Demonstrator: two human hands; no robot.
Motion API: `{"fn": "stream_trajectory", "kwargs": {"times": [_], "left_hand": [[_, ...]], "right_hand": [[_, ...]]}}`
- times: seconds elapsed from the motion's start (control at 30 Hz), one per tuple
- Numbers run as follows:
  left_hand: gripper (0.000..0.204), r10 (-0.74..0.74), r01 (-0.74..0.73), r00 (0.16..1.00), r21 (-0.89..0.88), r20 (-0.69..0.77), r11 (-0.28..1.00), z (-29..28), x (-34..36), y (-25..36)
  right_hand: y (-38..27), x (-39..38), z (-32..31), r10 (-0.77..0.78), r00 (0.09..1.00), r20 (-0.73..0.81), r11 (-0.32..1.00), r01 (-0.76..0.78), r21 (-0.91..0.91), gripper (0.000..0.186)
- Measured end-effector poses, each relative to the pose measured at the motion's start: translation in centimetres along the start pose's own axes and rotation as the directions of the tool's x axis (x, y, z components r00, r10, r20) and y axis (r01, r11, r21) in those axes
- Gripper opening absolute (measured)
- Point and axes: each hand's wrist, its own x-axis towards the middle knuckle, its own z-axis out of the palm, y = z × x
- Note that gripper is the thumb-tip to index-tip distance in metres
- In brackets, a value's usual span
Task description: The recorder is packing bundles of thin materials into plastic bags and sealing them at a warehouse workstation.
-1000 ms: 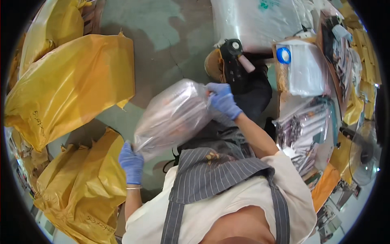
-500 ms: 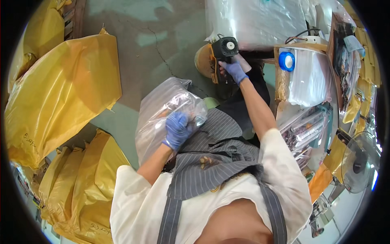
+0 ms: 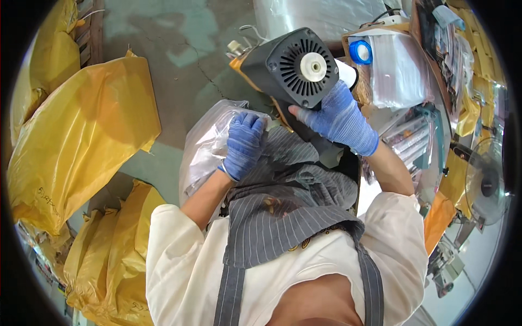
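My right hand (image 3: 346, 120), in a blue knit glove, is closed on a handheld bag sewing machine (image 3: 285, 65). That machine has a black slotted motor housing, a pale round wheel and orange edging, with a white thread cone at its right. It is held up over my lap, close to the camera, and its handle is mostly hidden. Just left of it, my gloved left hand (image 3: 243, 142) is closed on the gathered upper part of a clear plastic bag (image 3: 202, 145). The bag leans against my striped apron (image 3: 283, 223); its contents cannot be made out.
Large yellow sacks (image 3: 89, 125) are piled at the left. On the right stand a box of clear plastic bags (image 3: 397, 70), a roll of blue tape (image 3: 360, 52) and a fan (image 3: 489, 182). Clear plastic sheeting (image 3: 321, 16) lies at the top.
My right hand has raised the sewing machine from beyond my lap toward me, beside the bag. The left hand has shifted slightly up and right on the plastic.
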Motion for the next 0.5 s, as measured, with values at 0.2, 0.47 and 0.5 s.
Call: {"fn": "stream_trajectory", "kwargs": {"times": [0.2, 0.47, 0.5], "left_hand": [[0.022, 0.081, -0.08, 0.995, 0.026, -0.05, 0.996, -0.7, -0.8, 0.2], [0.029, -0.086, 0.086, 0.996, 0.005, -0.035, 0.996, 0.0, -0.3, -0.1], [0.034, -0.171, 0.171, 0.985, 0.019, -0.015, 0.985, -2.2, -0.7, 1.6]], "right_hand": [[-3.5, 0.3, -0.1, 0.107, 0.953, 0.282, 0.991, -0.081, -0.104, 0.054], [-2.6, 0.8, 2.7, 0.08, 0.981, 0.179, 0.994, -0.093, 0.065, 0.034], [-2.5, 0.8, 2.7, 0.082, 0.981, 0.176, 0.994, -0.094, 0.058, 0.034]]}}
